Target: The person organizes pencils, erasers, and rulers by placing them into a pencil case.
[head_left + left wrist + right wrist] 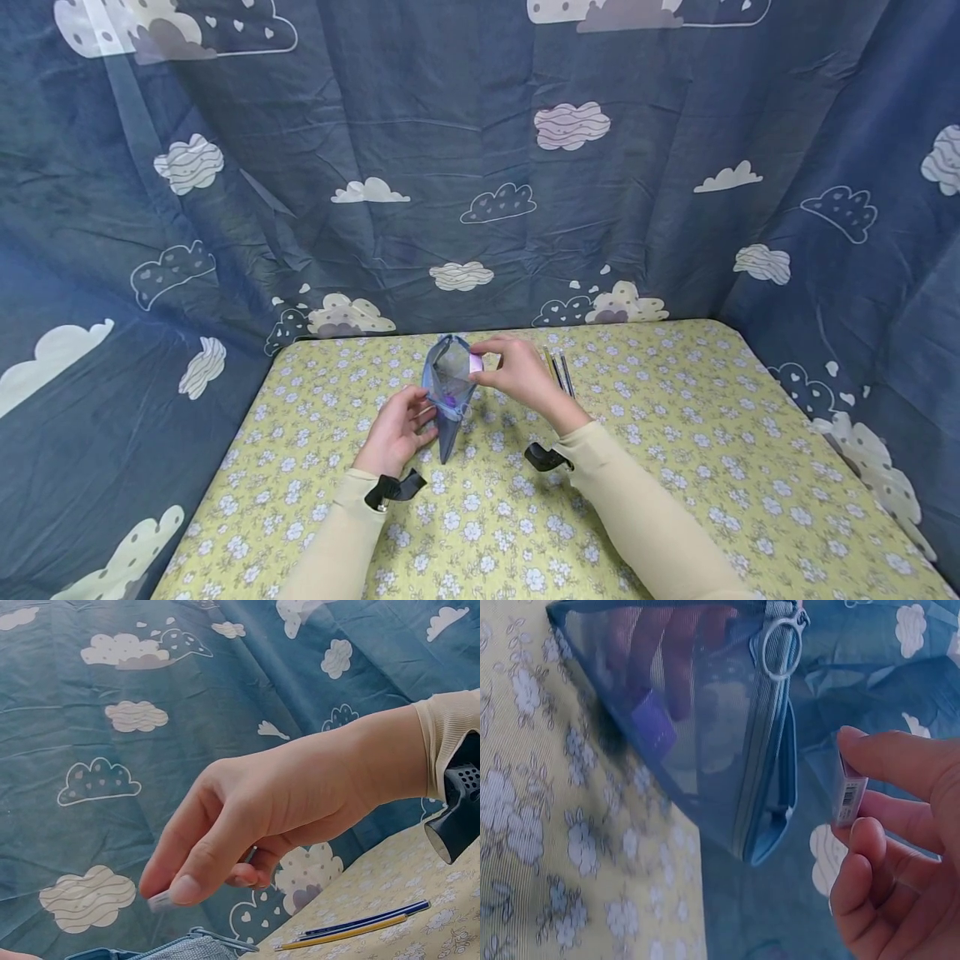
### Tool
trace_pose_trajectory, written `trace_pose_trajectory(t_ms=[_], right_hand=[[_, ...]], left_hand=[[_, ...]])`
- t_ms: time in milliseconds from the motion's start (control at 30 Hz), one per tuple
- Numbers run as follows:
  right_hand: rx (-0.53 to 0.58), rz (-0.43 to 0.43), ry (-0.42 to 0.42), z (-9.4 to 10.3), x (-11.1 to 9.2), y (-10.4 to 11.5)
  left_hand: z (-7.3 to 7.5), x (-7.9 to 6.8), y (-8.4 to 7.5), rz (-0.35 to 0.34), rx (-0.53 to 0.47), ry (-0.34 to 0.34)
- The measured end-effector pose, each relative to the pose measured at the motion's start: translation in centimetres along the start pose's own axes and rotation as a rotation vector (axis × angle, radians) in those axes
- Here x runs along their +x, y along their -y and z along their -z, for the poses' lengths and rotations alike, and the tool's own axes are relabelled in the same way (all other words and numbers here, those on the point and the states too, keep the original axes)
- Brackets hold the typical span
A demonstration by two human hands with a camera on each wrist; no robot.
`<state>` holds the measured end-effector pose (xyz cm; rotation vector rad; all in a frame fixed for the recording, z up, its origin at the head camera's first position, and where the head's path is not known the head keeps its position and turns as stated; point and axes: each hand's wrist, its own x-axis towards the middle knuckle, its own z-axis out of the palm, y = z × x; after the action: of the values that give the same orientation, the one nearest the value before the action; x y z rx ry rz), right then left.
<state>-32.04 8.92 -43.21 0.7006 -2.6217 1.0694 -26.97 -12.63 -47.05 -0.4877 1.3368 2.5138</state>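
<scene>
A blue mesh zipper pouch [453, 375] stands with its mouth open above the table, its ring zipper pull [782, 649] plain in the right wrist view. My left hand [399, 432] holds it from the left side, its fingers showing through the mesh. Inside the pouch lies a small purple object [654, 724]. Between thumb and fingers, my right hand [517, 372] pinches a small pale eraser-like block [848, 796] with a barcode on its side. In the right wrist view this block is apart from the pouch, beside its opening.
Right of the pouch, partly behind my right hand, lie several slim pencils, dark blue ones [375, 916] and a yellow one [341, 932]. A yellow floral cloth [645, 467] covers the table. Dark blue cloud-patterned curtains [450, 150] hang behind and on both sides.
</scene>
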Motion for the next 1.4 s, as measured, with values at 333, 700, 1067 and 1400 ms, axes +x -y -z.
trace_pose_trajectory(t_ms=[333,700,1067,1400], right_hand=[[-0.016,0.038,0.038,-0.7,1.2,1.6],[-0.066,0.031,0.100,-1.6,1.9,1.8],[-0.077,0.000,0.112,-0.9,1.2,1.8],[-0.035,-0.013,0.088,1.2,0.1,1.2]], left_hand=[[-0.1,0.1,-0.2,-0.008,0.020,0.036],[-0.2,0.0,-0.4,0.008,0.054,0.077],[0.0,0.1,-0.4,0.027,0.033,0.076],[0.3,0.3,-0.4,0.012,0.044,0.072]])
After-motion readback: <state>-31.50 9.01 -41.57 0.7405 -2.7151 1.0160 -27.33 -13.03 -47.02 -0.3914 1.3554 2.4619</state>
